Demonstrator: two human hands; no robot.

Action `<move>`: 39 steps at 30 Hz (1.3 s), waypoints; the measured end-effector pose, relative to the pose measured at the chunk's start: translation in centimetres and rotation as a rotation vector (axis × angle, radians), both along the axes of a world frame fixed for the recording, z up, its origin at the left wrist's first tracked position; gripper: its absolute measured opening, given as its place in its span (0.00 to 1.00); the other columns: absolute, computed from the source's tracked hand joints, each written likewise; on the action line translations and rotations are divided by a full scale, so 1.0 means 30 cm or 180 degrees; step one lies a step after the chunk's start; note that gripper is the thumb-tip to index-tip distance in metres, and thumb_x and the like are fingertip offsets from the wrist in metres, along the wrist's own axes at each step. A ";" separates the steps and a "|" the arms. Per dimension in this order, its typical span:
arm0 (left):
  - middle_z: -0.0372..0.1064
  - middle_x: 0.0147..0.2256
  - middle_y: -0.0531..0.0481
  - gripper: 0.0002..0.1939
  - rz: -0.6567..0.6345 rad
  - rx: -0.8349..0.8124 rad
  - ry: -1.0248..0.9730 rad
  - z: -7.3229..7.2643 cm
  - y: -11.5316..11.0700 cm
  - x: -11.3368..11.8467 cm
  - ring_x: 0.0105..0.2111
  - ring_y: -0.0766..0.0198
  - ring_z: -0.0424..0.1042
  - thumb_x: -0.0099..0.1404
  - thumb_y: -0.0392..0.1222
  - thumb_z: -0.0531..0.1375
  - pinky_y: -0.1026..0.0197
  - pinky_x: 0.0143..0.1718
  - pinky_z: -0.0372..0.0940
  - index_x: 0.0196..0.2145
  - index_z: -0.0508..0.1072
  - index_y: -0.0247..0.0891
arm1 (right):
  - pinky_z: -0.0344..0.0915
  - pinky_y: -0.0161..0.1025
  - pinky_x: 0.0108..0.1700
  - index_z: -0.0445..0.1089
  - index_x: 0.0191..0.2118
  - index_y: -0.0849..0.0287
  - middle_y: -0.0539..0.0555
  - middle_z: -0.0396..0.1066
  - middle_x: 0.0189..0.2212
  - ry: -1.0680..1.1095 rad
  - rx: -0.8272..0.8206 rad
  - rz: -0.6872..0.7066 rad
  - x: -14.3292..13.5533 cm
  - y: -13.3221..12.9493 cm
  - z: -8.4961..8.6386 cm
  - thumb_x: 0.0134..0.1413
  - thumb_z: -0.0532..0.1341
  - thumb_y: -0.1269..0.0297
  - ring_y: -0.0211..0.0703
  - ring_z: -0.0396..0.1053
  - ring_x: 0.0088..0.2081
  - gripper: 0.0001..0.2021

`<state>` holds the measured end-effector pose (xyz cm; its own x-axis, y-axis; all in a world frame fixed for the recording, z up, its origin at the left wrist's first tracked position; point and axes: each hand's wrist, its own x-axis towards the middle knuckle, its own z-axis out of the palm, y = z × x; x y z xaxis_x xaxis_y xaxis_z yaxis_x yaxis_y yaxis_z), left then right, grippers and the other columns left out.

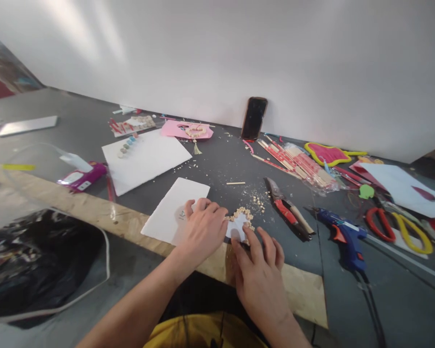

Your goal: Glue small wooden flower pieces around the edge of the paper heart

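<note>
A small white paper cutout [235, 230], edged along its top and right with tiny pale wooden bits [241, 211], lies at the table's front edge between my hands. My left hand [205, 222] rests partly over a white paper sheet [166, 212] with a pencilled mark; its fingers are spread and bent, the forefinger touching the cutout's left side. Its thumb is hidden. From the right, my right hand [259, 263] reaches in with fingers apart, its thumb and forefinger on the cutout's lower right. Loose wooden crumbs [258, 200] are scattered just beyond.
Red-handled pruning shears [286, 210] and a blue glue gun [344, 237] with its cord lie on the right, near scissors [380, 224]. Behind are bundled sticks [300, 164] and a phone [254, 118] against the wall. A purple glue gun [83, 178] and black bag [43, 261] are left.
</note>
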<state>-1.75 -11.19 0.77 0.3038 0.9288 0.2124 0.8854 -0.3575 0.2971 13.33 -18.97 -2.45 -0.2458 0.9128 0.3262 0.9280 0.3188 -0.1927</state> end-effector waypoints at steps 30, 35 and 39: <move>0.72 0.33 0.49 0.12 0.0041 -0.0111 0.0050 -0.016 0.004 -0.001 0.44 0.52 0.62 0.66 0.39 0.50 0.43 0.50 0.46 0.31 0.73 0.41 | 0.45 0.59 0.59 0.67 0.54 0.52 0.55 0.59 0.59 0.0075 -0.0145 0.0042 0.009 0.001 -0.006 0.54 0.59 0.62 0.59 0.50 0.59 0.20; 0.73 0.33 0.49 0.10 0.0047 -0.0094 0.0074 -0.013 0.003 -0.003 0.44 0.52 0.62 0.65 0.40 0.52 0.43 0.50 0.46 0.35 0.73 0.42 | 0.45 0.59 0.58 0.67 0.54 0.52 0.55 0.59 0.59 0.0081 -0.0162 0.0035 0.009 0.002 -0.003 0.54 0.59 0.63 0.59 0.50 0.59 0.20; 0.73 0.34 0.50 0.10 0.0044 -0.0111 0.0090 -0.006 0.004 -0.001 0.44 0.52 0.63 0.65 0.39 0.52 0.42 0.51 0.45 0.36 0.73 0.43 | 0.45 0.59 0.58 0.68 0.53 0.52 0.55 0.59 0.59 0.0047 -0.0145 0.0035 0.009 0.002 -0.004 0.54 0.58 0.63 0.59 0.51 0.59 0.20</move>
<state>-1.79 -11.07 0.60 0.2964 0.9396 0.1712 0.8984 -0.3351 0.2840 13.61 -18.91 -2.56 -0.2514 0.9241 0.2879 0.9214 0.3196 -0.2210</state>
